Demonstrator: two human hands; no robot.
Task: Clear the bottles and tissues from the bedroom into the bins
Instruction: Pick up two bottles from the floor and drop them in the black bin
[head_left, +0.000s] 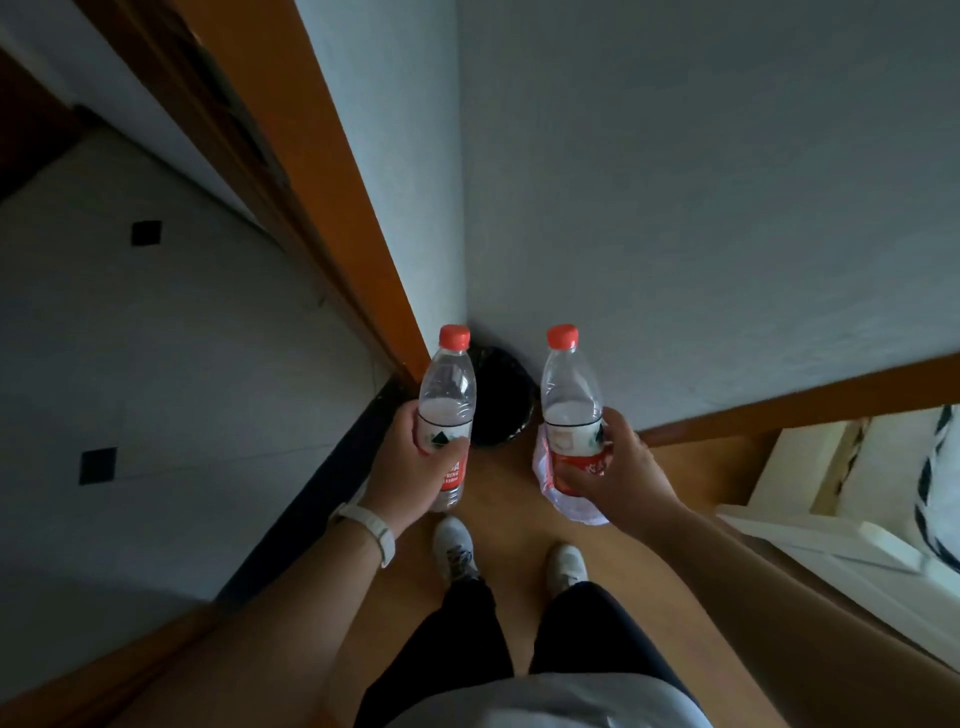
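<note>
My left hand (413, 460) grips a clear plastic bottle (448, 395) with a red cap and a red and white label, held upright. My right hand (610, 467) grips a second bottle of the same kind (570, 395), also upright. Both hang above the wooden floor in front of me. On the floor by the wall corner stands a bin lined with a black bag (501, 400), between the two bottles and behind them. A second bin with a white and pinkish bag (563, 501) shows below the right bottle, mostly hidden by it and my right hand.
A wooden door frame (343, 208) runs down to the corner at left, with a grey tiled floor (156, 338) beyond a dark threshold. A white bed frame (831, 530) with patterned bedding sits at right. My two white shoes (457, 545) stand on the wooden floor.
</note>
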